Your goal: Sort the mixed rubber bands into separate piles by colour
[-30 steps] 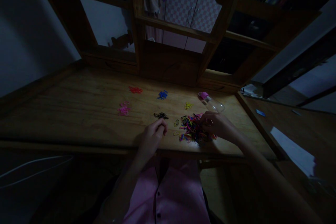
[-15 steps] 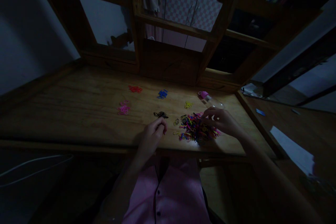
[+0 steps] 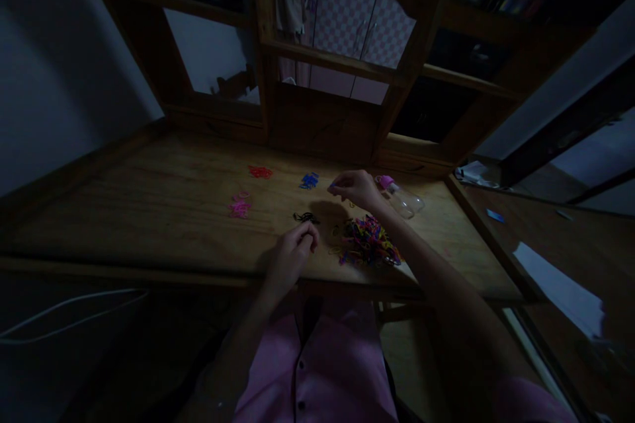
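Right hand (image 3: pixel 358 188) pinches one small bluish band (image 3: pixel 332 187), beyond one multicoloured band heap (image 3: pixel 370 241) on the wooden worktop (image 3: pixel 149 211); left hand (image 3: pixel 292 250) loosely curled. Further left: one red pile (image 3: pixel 260 172), one blue pile (image 3: pixel 308 180), one pink pile (image 3: pixel 239 206), one black pile (image 3: pixel 306 217).

Right hand (image 3: pixel 358 189): we hold it above the desk (image 3: pixel 163 211), fingertips pinched around a small bluish piece (image 3: pixel 331 187), near the blue bands (image 3: pixel 309 180).
Left hand (image 3: pixel 292 246): ours is loosely curled toward the front edge, just beside the black bands (image 3: pixel 306 217).
Mixed pile (image 3: pixel 370 241): we see it near the front edge, right of centre.
Red bands (image 3: pixel 260 172): nearer the back edge than the pink bands (image 3: pixel 239 207).
Clear bottle (image 3: pixel 403 201): near the back right corner, with its pink cap (image 3: pixel 385 181).
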`<move>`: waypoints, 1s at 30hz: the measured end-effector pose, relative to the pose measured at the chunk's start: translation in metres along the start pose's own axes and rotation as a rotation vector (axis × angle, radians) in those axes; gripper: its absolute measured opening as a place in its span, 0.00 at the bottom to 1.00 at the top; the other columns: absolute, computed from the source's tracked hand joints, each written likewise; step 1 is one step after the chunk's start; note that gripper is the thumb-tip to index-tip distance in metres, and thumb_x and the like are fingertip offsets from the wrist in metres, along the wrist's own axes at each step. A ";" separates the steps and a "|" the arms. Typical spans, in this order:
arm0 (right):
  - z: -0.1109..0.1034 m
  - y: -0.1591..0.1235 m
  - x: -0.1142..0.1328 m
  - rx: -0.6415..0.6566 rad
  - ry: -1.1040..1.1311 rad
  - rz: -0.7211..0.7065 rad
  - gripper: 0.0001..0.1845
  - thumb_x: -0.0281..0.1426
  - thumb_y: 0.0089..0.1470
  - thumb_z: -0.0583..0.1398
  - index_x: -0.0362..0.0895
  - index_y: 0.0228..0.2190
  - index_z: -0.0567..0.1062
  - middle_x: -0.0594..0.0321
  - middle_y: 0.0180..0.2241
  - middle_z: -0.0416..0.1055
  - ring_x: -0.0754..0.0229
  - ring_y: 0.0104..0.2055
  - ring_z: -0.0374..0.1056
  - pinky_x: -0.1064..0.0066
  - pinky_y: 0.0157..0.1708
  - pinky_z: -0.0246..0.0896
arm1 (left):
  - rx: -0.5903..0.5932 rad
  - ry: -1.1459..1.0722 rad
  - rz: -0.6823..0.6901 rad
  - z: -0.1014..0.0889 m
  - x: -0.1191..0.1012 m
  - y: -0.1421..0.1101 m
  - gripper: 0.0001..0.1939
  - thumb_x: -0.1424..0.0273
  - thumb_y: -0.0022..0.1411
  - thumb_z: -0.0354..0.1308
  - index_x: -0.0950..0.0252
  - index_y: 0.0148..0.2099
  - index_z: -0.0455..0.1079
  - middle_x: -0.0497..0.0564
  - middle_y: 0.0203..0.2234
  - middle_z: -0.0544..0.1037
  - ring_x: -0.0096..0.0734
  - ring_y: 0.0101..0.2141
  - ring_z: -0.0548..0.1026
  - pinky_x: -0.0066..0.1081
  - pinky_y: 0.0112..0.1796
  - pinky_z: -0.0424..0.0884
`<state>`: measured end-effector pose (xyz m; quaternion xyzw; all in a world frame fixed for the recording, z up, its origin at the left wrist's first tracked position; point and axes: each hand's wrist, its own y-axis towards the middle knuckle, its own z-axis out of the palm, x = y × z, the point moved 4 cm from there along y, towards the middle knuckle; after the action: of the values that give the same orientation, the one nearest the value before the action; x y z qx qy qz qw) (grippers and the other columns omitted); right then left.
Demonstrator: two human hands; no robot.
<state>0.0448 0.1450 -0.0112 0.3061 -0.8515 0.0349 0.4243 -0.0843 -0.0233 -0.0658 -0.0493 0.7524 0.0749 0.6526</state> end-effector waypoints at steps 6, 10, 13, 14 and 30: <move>0.018 0.038 -0.002 -0.013 0.097 0.049 0.10 0.29 0.48 0.66 0.40 0.36 0.78 0.58 0.30 0.80 0.60 0.27 0.76 0.77 0.23 0.65 | -0.006 -0.012 0.018 0.001 -0.001 -0.001 0.07 0.72 0.57 0.46 0.63 0.28 0.63 0.44 0.21 0.63 0.24 0.21 0.59 0.24 0.23 0.53; -0.014 0.013 0.002 -0.067 0.027 -0.033 0.12 0.33 0.51 0.65 0.41 0.38 0.78 0.58 0.32 0.80 0.60 0.27 0.76 0.74 0.25 0.67 | -0.006 0.000 0.016 0.000 -0.003 -0.002 0.08 0.72 0.57 0.46 0.63 0.28 0.63 0.44 0.21 0.64 0.25 0.22 0.60 0.24 0.23 0.53; -0.045 -0.030 0.010 -0.086 -0.091 -0.092 0.12 0.36 0.55 0.63 0.42 0.37 0.79 0.58 0.32 0.79 0.59 0.30 0.76 0.71 0.30 0.68 | 0.005 -0.006 -0.007 0.000 -0.002 -0.002 0.07 0.71 0.58 0.47 0.63 0.28 0.63 0.44 0.21 0.64 0.24 0.21 0.59 0.24 0.22 0.52; -0.052 -0.045 0.013 -0.070 -0.166 -0.106 0.11 0.36 0.56 0.62 0.42 0.36 0.79 0.58 0.32 0.79 0.59 0.31 0.75 0.70 0.31 0.68 | 0.010 -0.011 -0.013 0.000 -0.001 -0.002 0.07 0.71 0.58 0.47 0.63 0.28 0.63 0.44 0.21 0.64 0.24 0.21 0.59 0.24 0.22 0.52; 0.003 -0.092 0.033 0.265 -0.416 -0.351 0.12 0.25 0.57 0.60 0.46 0.43 0.78 0.56 0.46 0.73 0.55 0.47 0.69 0.65 0.47 0.63 | 0.024 -0.025 -0.024 0.000 0.001 -0.001 0.07 0.72 0.58 0.47 0.63 0.28 0.62 0.43 0.20 0.63 0.23 0.19 0.56 0.24 0.21 0.51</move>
<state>0.0784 0.0535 -0.0067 0.5017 -0.8423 0.0083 0.1968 -0.0840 -0.0240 -0.0671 -0.0496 0.7443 0.0588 0.6634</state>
